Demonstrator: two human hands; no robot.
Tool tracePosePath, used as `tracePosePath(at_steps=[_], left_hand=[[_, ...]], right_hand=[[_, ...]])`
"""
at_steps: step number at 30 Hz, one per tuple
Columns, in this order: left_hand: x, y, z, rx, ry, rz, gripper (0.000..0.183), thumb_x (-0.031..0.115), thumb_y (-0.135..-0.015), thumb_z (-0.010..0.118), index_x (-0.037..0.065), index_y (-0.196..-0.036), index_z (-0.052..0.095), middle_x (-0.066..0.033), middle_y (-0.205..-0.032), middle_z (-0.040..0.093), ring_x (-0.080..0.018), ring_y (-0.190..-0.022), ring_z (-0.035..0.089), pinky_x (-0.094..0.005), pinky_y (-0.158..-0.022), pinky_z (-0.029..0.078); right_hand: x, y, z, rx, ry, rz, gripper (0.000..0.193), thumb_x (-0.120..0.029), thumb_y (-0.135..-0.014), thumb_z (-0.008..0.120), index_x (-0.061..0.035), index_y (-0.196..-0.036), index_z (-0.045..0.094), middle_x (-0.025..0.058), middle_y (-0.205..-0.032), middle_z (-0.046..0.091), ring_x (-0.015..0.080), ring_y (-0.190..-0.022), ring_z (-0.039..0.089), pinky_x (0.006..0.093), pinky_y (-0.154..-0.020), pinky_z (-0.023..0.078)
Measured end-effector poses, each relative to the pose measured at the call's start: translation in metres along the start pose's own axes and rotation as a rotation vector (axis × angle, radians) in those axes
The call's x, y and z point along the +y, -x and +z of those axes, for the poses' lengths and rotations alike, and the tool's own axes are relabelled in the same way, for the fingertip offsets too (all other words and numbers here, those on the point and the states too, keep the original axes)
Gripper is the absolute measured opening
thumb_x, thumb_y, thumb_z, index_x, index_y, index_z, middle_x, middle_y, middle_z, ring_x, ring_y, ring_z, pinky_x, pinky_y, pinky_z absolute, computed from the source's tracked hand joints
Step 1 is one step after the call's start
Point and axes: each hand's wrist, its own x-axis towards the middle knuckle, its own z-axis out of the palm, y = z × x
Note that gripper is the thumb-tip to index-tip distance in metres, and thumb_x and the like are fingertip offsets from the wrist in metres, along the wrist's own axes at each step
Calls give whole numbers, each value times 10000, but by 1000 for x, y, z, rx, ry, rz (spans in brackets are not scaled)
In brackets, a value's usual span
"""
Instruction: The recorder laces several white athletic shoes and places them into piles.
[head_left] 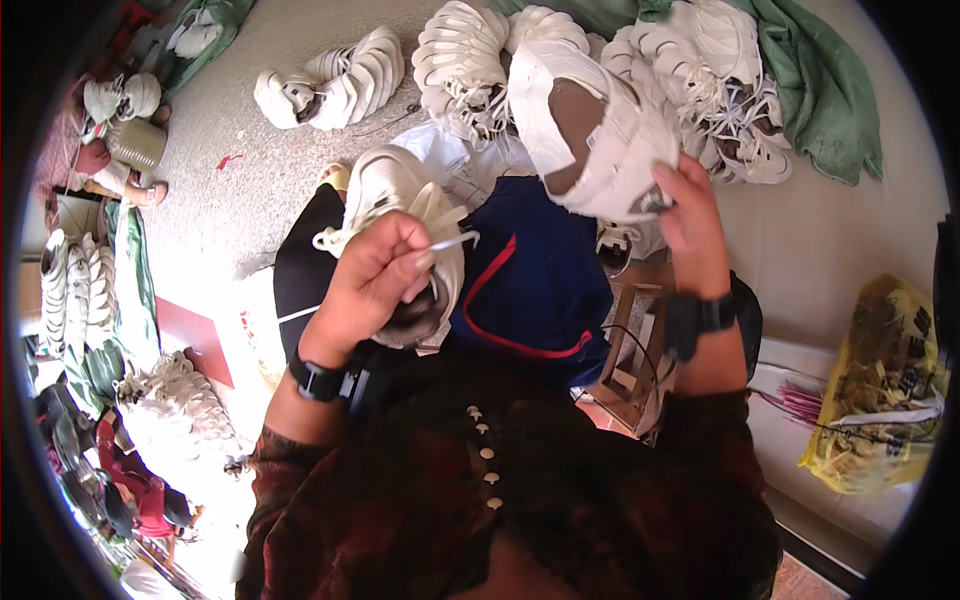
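Observation:
My left hand [383,272] is closed around a thin, pale, hooked rod [452,242]; its bent tip sticks out past the fingers, and a straight end shows below the fist. Under that hand a white laced shoe [385,178] rests toe-away on my lap, its tied laces bunched beside my knuckles. My right hand [692,212], raised to the right, pinches the edge of a white shoe upper [640,145]. The upper has a wide opening that shows a brown inside. Between the hands, dark blue cloth with red trim [540,270] covers my lap.
Stacked white shoes [460,60] lie ahead, with more at right [700,60] beside green cloth [825,100]. A wooden stool [625,345] stands below my right hand. At far right is a yellow bag [880,390]. More shoe piles [175,410] and another person [90,155] are at left.

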Motion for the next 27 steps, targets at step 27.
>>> tracePosePath(at_steps=[27], left_hand=[[-10, 35, -3, 257, -840, 693, 353, 84, -701, 635, 66, -1051, 598, -143, -1051, 597, -310, -996, 563, -352, -855, 450]], right_hand=[[4, 86, 160, -601, 875, -316, 440, -254, -693, 707, 41, -999, 592, 202, -920, 635, 308, -892, 622, 358, -798, 462]])
